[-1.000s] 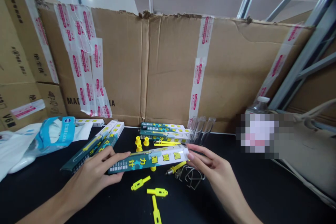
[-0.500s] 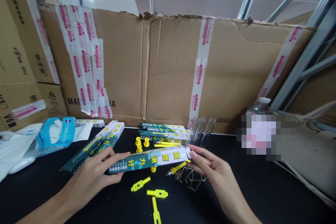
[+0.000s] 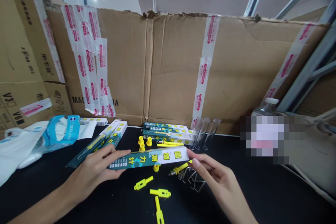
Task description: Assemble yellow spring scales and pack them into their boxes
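Observation:
A long narrow printed box (image 3: 149,158), green at one end and white at the other, is held above the black table with its yellow lettering toward me. My left hand (image 3: 98,164) grips its green end, thumb below and fingers above. At the white end, my right hand (image 3: 212,173) closes thumb and fingertips about the end; the end face is hidden from me. Beneath the box lie yellow plastic pieces (image 3: 160,193), small yellow caps (image 3: 149,141), a yellow rod with a metal tip (image 3: 181,168) and bent wire hooks (image 3: 193,180).
Similar printed boxes (image 3: 115,131) lie at the left, and more boxes (image 3: 170,131) lie behind. Clear tubes (image 3: 210,134) stand at the back. A blue tissue pack (image 3: 63,131) is at far left, a capped bottle (image 3: 270,103) at right. A cardboard wall (image 3: 173,70) closes the back.
The small white flap at the box's right end no longer shows; my right fingertips now press against that end. The view has shifted slightly, and the left hand keeps its hold.

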Demonstrator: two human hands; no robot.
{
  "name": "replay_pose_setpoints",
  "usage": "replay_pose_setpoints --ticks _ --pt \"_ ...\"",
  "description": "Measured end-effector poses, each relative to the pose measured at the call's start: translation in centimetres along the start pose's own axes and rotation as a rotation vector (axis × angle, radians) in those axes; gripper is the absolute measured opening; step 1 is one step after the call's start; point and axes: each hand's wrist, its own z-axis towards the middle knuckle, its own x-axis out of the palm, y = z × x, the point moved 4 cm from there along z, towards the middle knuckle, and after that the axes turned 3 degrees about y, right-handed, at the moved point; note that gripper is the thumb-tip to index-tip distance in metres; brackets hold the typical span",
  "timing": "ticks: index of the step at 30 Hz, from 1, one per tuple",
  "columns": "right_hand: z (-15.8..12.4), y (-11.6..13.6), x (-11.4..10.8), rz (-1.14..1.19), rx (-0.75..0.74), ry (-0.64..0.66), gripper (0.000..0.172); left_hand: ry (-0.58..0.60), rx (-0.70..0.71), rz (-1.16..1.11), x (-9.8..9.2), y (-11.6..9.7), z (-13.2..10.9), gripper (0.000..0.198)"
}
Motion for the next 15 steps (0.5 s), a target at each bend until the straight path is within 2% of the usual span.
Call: replay_pose_setpoints --ticks 5,8,12,15 --pt "-0.6 0.4 0.4 0.023 -0.036 0.050 0.054 0.000 0.030 0.071 -0.5 0.1 0.6 0.029" --pt "-0.5 0.4 0.5 -0.042 -0.088 0.091 0.057 -0.008 0.043 0.125 -0.9 -0.4 1.0 0.027" --pt "-0.6 0.4 0.2 -0.157 -0.195 -0.015 0.054 -0.056 0.019 0.107 -1.4 -1.2 1.2 0.022" --pt "-0.9 0.9 0.1 -0.191 -0.279 -0.107 0.046 -0.168 -0.104 0.094 -2.1 -0.6 1.2 0.022"
